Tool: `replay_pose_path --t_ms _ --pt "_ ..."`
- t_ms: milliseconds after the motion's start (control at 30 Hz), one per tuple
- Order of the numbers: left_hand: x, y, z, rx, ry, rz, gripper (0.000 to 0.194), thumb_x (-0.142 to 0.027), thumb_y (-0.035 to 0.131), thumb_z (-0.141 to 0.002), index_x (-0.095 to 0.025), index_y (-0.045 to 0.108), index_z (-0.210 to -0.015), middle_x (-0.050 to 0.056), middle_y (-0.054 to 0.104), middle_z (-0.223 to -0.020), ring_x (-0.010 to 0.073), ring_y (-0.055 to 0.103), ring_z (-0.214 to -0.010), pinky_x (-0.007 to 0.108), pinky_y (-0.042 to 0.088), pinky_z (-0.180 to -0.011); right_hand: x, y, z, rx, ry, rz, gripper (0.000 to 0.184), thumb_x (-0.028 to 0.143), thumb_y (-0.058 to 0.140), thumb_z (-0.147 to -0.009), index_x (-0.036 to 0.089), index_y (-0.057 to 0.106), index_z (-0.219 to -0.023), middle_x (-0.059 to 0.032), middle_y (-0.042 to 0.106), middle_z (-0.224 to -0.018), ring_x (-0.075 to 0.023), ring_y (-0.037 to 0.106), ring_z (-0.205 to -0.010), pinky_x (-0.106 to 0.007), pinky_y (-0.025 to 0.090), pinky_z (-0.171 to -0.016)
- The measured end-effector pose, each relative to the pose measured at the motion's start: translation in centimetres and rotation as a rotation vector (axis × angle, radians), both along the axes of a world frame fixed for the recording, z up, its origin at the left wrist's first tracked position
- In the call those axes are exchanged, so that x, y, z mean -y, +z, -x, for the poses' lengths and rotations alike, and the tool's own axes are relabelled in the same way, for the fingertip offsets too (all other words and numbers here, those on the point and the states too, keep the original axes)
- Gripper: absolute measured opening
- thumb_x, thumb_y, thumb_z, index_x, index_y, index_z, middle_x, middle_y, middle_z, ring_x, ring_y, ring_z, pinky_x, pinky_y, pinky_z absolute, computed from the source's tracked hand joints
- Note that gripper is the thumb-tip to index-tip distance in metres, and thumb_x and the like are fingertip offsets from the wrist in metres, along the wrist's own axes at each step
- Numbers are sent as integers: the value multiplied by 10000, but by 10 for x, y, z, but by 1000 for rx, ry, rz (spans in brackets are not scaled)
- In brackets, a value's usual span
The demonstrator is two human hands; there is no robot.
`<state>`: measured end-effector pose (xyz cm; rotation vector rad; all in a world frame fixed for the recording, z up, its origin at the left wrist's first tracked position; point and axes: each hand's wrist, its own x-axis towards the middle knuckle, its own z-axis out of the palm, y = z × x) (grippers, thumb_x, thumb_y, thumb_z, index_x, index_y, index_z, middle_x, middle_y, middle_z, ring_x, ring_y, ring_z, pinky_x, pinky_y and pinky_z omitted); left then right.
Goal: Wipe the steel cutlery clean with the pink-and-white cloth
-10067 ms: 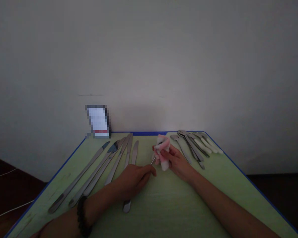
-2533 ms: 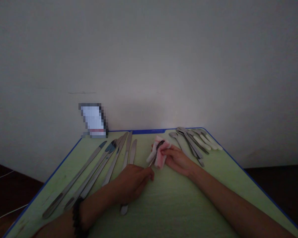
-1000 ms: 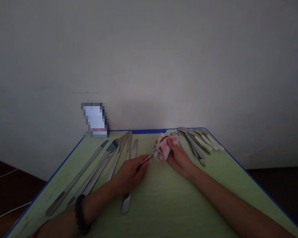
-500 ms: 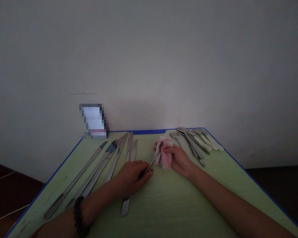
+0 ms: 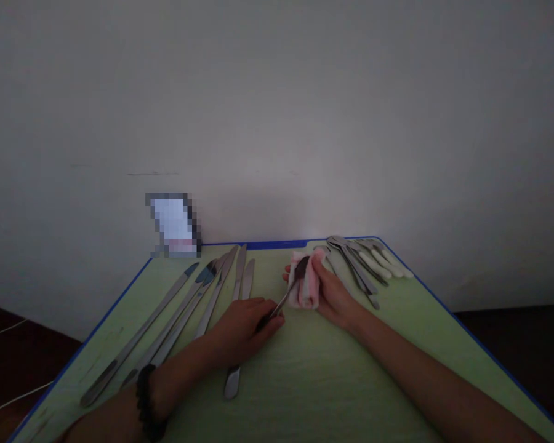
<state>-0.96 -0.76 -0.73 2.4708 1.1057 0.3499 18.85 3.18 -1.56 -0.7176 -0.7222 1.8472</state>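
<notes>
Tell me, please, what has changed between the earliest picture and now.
The cloth has opened out, so the bowl of the spoon, mostly covered at first, now shows. Nothing was let go: the left hand keeps the handle and the right hand the cloth. The knives and the lit screen stayed put.

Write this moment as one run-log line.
left hand: holding spoon | right hand: holding pink-white cloth at spoon bowl | knives: table, left side | other cutlery: table, right side

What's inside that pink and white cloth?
The bowl of a spoon shows in the open cloth; the bowl's underside is hidden, and part of the right hand is covered.
</notes>
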Motion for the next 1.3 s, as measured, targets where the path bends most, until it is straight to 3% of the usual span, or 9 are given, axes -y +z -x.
replay_pose_path --t_ms 433,1300 --pt "1 2 1 -9 -10 7 301 -343 338 -956 -166 563 -861 35 597 -784 162 558 -714 257 405 -677 2 -1 1 98 -20 -120 248 293 765 -673 172 684 -874 -25 718 -823 -140 666 -738 -267 513 -718" --pt "1 3 -1 -10 3 28 277 -334 366 -933 -167 569 -846 35 591 -768 166 551 -703 260 404 -669 3 0 1 135 3 -89 269 291 768 -663 157 681 -880 -41 724 -847 -141 675 -735 -264 525 -710"
